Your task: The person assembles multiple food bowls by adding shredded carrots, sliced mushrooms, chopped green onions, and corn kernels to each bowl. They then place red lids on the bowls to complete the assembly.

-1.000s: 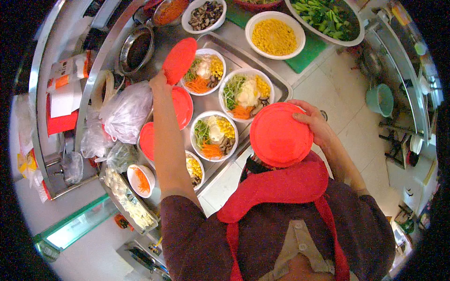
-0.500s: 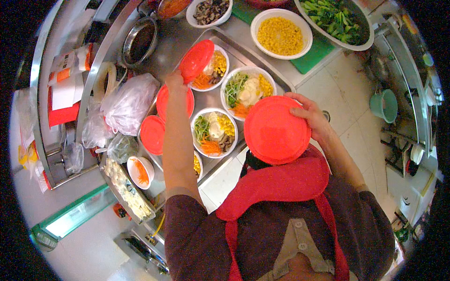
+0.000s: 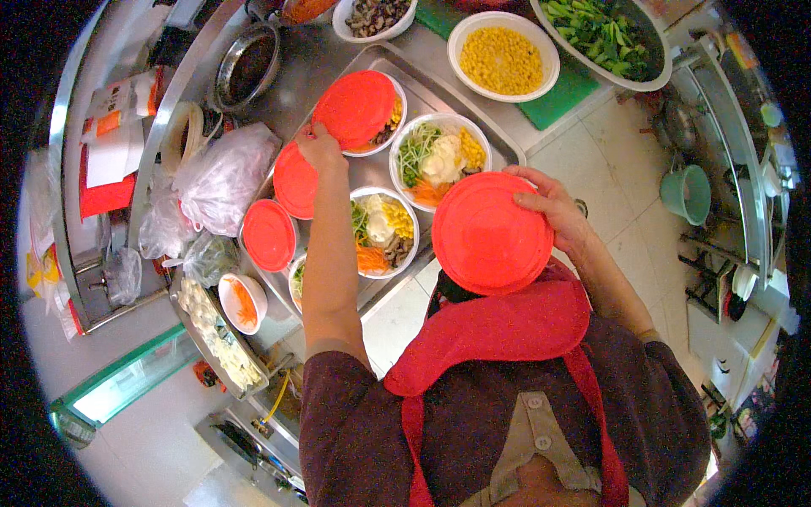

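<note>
My left hand (image 3: 323,149) grips the near edge of a round red lid (image 3: 353,108), which lies tilted over a white bowl (image 3: 399,118) and hides most of its corn and mushrooms. In my right hand (image 3: 553,207), fingers and thumb hold another red lid (image 3: 492,234) by its right edge, in front of my chest; whether more lids lie under it is hidden. Between the hands are two uncovered bowls of sprouts, shredded carrot, corn and a creamy topping: one bowl (image 3: 440,160) farther off, the other (image 3: 386,232) nearer, partly behind my left forearm.
A metal tray (image 3: 473,110) carries the bowls, with two red-lidded ones (image 3: 269,236) at its left. Beyond it stand a corn bowl (image 3: 502,55), a mushroom bowl (image 3: 372,17) and a basin of greens (image 3: 604,38). Plastic bags (image 3: 226,177) and a carrot bowl (image 3: 243,304) sit left.
The lid in my left hand has come down from a steep tilt to lie flatter over the far-left bowl. My right hand still holds its lid. The whole view has shifted slightly.
</note>
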`<state>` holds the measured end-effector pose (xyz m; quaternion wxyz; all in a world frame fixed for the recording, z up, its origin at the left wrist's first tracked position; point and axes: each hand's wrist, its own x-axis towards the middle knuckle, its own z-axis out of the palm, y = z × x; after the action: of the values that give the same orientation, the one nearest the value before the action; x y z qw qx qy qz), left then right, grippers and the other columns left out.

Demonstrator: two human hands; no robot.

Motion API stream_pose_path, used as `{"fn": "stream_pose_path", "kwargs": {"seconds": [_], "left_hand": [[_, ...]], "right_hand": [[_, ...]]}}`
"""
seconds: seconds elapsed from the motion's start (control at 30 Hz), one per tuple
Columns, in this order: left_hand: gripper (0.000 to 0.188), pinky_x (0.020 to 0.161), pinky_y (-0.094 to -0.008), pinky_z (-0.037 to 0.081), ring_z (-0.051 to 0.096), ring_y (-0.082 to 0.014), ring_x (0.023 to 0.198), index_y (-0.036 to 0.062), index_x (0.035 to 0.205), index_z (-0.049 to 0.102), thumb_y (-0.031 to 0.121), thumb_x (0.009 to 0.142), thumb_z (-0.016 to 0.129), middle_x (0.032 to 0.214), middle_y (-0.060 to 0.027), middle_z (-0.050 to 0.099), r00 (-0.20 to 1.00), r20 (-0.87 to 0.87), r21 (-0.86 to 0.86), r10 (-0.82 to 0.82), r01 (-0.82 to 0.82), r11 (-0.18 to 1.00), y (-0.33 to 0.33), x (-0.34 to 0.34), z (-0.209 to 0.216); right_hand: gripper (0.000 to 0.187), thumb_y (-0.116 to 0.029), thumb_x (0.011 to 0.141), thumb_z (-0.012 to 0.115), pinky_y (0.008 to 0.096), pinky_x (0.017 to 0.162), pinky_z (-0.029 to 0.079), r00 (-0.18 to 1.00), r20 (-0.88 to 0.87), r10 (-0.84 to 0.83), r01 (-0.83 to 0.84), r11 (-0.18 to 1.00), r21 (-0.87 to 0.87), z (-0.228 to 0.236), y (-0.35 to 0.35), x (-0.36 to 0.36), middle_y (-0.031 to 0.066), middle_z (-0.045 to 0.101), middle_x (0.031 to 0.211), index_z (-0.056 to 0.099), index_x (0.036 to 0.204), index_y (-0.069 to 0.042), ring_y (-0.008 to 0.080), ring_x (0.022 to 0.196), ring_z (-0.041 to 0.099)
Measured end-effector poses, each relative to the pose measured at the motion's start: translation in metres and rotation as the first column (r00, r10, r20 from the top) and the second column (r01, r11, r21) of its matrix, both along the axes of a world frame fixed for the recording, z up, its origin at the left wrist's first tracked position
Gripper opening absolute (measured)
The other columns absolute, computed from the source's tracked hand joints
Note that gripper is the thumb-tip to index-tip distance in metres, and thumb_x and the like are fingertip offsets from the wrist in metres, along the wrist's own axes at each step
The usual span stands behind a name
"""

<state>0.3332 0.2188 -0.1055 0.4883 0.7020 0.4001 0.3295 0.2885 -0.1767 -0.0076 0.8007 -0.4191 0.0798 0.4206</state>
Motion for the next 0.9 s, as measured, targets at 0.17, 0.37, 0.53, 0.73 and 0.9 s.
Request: {"fn": "stream_pose_path", "kwargs": {"seconds": [0.17,0.37,0.53,0.73,0.9], "left_hand": [[0.039,0.08,-0.0447,0.044,0.054,-0.0401,0.096,-0.0042,0.108,0.046,0.023,0.082,0.053,0.099,-0.0261,0.056,0.902,-0.431,0.316,-0.013,0.164,0.934,-0.025,-0.001,0.029],[0.042,0.076,-0.0475,0.047,0.056,-0.0417,0.089,-0.0036,0.111,0.043,0.026,0.082,0.052,0.11,-0.0266,0.051,0.711,-0.694,0.44,0.116,0.291,0.85,-0.031,-0.007,0.047],[0.043,0.078,-0.0486,0.047,0.052,-0.039,0.1,-0.002,0.11,0.047,0.03,0.083,0.053,0.122,-0.0246,0.042,0.683,-0.724,0.514,0.093,0.446,0.732,-0.047,-0.009,0.064],[0.048,0.094,-0.057,0.029,0.035,-0.0409,0.119,0.0128,0.122,0.049,0.038,0.081,0.053,0.131,-0.0218,0.036,0.722,-0.68,0.636,-0.124,0.666,0.389,-0.061,-0.01,0.039],[0.051,0.097,-0.0623,0.02,0.026,-0.0414,0.126,0.0199,0.126,0.046,0.045,0.081,0.051,0.135,-0.0224,0.032,0.721,-0.663,0.597,-0.2,0.671,0.44,-0.054,-0.006,0.017]], "right_hand": [[0.047,-0.006,0.077,0.063,0.0314,0.089,0.047,1.0,-0.001,-0.005,0.005,1.0,0.031,0.0,-0.002,0.0,0.0114,0.054,0.116,0.046,0.121,0.0,0.0201,0.102,0.056],[0.047,-0.006,0.077,0.063,0.0314,0.089,0.046,1.0,-0.006,0.006,-0.006,1.0,0.021,0.0,0.001,-0.002,0.0108,0.054,0.116,0.046,0.121,0.0,0.0191,0.102,0.055],[0.047,-0.006,0.078,0.062,0.0313,0.089,0.047,0.999,0.037,0.019,-0.019,1.0,-0.001,-0.002,-0.001,-0.001,0.0108,0.053,0.116,0.045,0.121,0.001,0.0187,0.101,0.056],[0.046,-0.005,0.078,0.061,0.0313,0.088,0.047,1.0,-0.014,0.002,-0.002,1.0,-0.008,0.001,-0.002,-0.001,0.0107,0.053,0.116,0.045,0.121,0.001,0.0185,0.101,0.056],[0.046,-0.005,0.078,0.061,0.0315,0.088,0.047,1.0,-0.02,-0.022,0.022,1.0,0.014,0.007,-0.003,-0.005,0.0108,0.054,0.115,0.045,0.121,0.0,0.0189,0.1,0.056]]}}
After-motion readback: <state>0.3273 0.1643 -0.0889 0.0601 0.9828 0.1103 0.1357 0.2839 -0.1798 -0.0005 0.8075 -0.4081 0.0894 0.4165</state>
